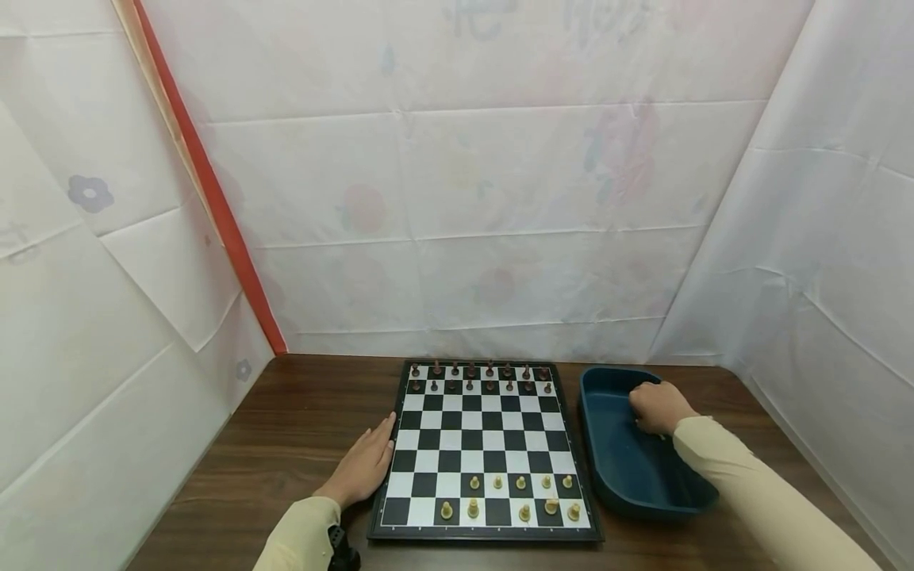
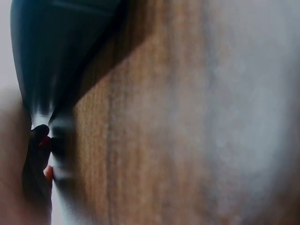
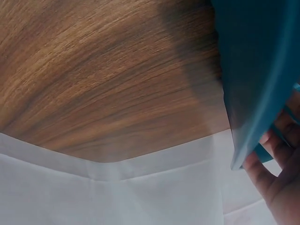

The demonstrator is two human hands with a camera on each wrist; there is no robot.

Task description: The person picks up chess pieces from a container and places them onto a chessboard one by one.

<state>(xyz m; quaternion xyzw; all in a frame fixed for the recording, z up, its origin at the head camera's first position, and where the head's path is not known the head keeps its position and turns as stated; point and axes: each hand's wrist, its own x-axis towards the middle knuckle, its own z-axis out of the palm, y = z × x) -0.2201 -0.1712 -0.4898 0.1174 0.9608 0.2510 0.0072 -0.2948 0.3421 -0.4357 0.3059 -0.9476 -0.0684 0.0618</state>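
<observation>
A chessboard (image 1: 471,441) lies on the table, with dark pieces (image 1: 489,369) in its two far rows and several pale pieces (image 1: 473,508) in its two near rows. My left hand (image 1: 362,464) rests on the table, its straight fingers against the board's left edge. To the right of the board, my right hand (image 1: 658,407) is inside a blue bin (image 1: 617,476), near its far right part. Bent, slightly spread fingers (image 3: 276,150) show by the bin's rim (image 3: 262,112) in the right wrist view. What they touch or hold is hidden. A small pale spot shows below that hand.
White sheets (image 1: 457,174) hang behind and at both sides of the wooden table (image 1: 300,412). A red strip (image 1: 207,174) runs down the left corner to the table's back edge. Bare wood lies left of the board.
</observation>
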